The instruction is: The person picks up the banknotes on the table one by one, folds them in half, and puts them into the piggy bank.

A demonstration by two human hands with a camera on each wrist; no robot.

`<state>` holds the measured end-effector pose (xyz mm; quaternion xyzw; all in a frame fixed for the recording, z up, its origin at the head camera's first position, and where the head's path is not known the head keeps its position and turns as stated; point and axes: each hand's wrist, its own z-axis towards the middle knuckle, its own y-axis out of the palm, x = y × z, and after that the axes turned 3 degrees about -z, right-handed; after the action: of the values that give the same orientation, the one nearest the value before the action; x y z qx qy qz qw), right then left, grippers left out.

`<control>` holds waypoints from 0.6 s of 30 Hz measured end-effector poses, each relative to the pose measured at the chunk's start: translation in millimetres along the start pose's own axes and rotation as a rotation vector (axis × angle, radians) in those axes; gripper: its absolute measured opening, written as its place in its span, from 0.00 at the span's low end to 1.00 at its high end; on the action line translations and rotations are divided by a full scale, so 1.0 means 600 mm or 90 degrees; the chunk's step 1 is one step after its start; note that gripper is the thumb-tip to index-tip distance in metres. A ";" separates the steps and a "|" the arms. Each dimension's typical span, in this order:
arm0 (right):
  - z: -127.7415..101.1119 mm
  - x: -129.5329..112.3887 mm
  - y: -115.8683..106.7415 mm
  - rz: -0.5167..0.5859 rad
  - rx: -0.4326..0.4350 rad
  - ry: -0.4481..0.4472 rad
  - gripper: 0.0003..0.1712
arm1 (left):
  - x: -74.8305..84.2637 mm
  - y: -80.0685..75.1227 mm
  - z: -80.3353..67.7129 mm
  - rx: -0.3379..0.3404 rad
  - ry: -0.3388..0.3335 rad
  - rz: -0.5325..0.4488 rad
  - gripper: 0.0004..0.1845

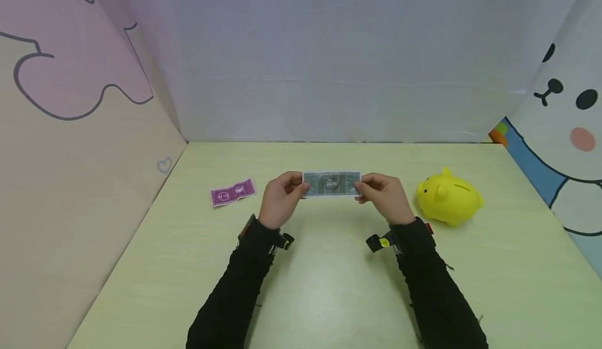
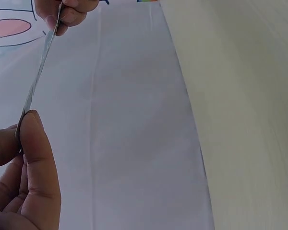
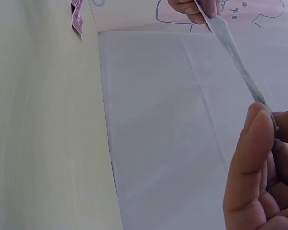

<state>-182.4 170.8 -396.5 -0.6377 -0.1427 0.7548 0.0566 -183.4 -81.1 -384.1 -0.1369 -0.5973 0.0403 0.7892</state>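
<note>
A green banknote (image 1: 331,184) is stretched flat between both hands above the table. My left hand (image 1: 282,198) pinches its left end between thumb and fingers, and my right hand (image 1: 386,196) pinches the right end the same way. Seen from the left wrist, the banknote (image 2: 37,79) appears nearly edge-on; the right wrist view shows the banknote (image 3: 236,57) at a slant. To the left of my left hand lies a purple banknote (image 1: 233,193), slightly creased. A yellow piggy bank (image 1: 449,197), with a slot on its back, stands right of my right hand.
The pale table (image 1: 324,297) meets a white backdrop (image 1: 329,67) at its far edge. Cartoon-printed panels (image 1: 84,155) flank it on both sides. Dark sleeves and small wrist cameras are on both arms.
</note>
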 end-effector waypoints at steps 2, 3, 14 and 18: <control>-0.002 -0.004 -0.002 -0.002 0.002 0.002 0.14 | 0.001 0.002 0.002 -0.001 0.001 -0.002 0.14; -0.003 -0.006 -0.003 -0.002 0.004 0.004 0.14 | 0.001 0.002 0.002 -0.003 0.000 -0.004 0.13; -0.009 -0.018 -0.003 0.009 0.028 0.026 0.14 | 0.001 0.002 0.001 -0.035 -0.004 -0.032 0.13; -0.010 -0.022 -0.002 0.012 0.037 0.030 0.14 | 0.008 -0.001 -0.001 -0.039 -0.021 -0.057 0.13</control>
<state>-174.3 169.3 -384.5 -0.6548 -0.1128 0.7439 0.0712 -181.7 -80.8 -379.3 -0.1332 -0.6169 -0.0113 0.7756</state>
